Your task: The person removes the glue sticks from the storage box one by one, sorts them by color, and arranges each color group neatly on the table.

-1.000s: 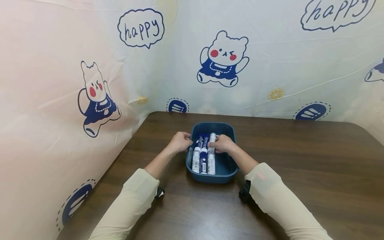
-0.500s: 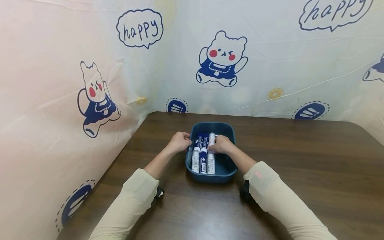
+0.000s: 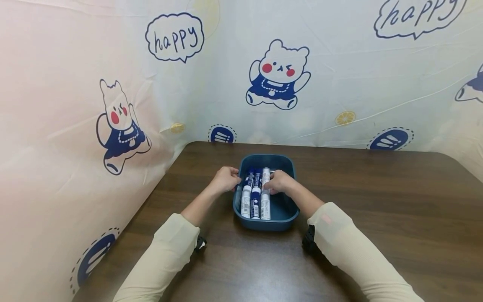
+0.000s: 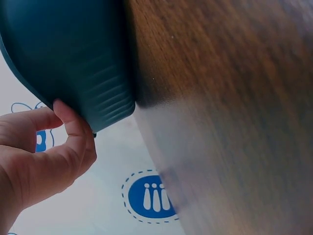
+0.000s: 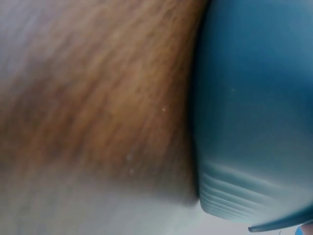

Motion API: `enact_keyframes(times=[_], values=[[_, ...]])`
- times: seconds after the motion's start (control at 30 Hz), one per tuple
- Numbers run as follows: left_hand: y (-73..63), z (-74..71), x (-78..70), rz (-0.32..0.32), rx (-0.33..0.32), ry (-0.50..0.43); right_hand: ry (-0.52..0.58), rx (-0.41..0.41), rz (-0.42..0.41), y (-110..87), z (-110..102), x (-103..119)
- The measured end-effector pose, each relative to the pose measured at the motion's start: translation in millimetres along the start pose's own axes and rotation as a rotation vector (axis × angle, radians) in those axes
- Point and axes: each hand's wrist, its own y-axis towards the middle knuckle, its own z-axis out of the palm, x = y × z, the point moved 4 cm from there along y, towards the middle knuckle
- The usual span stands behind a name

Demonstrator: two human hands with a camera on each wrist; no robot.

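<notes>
A dark blue plastic basket (image 3: 281,225) stands on the table. Two rows of short capped tubes lie in its left part, some white and some dark blue, with printed labels. My left hand (image 3: 225,179) is at the basket's left rim; in the left wrist view its curled finger and thumb grip the rim near a corner. Inside the basket, my right hand (image 3: 281,182) holds the white tube (image 3: 266,173) at the far end of the rightmost column, thumb across it; the other fingers are mostly hidden. Nearer, a second white tube (image 3: 265,207) lies in line with it.
The brown wooden table (image 3: 362,201) spreads to both sides and in front of the basket. A printed curtain (image 3: 328,63) hangs behind and to the left, close to the table's edges. The basket's wall (image 5: 254,122) fills much of the right wrist view.
Both hands stay at the basket, and the tubes keep their places. Only a slight shift of the head view shows.
</notes>
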Motion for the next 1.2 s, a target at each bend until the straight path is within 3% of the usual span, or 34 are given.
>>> enact_keyframes(times=[0.23,0.43,0.73,1.2], values=[[0.4,0.4,1.8,-0.004,-0.002,0.003,0.229,0.043,0.075,-1.9,0.0,-0.8],[-0.6,0.5,2.0,-0.005,-0.008,-0.001,0.418,0.065,0.08,-0.2,0.5,-1.9],[-1.4,-0.3,1.0,-0.017,-0.01,-0.01,0.544,0.095,0.034,0.2,-0.4,0.7],[-1.2,-0.1,0.6,-0.014,0.0,-0.014,0.597,0.1,-0.066,0.8,-3.3,0.0]])
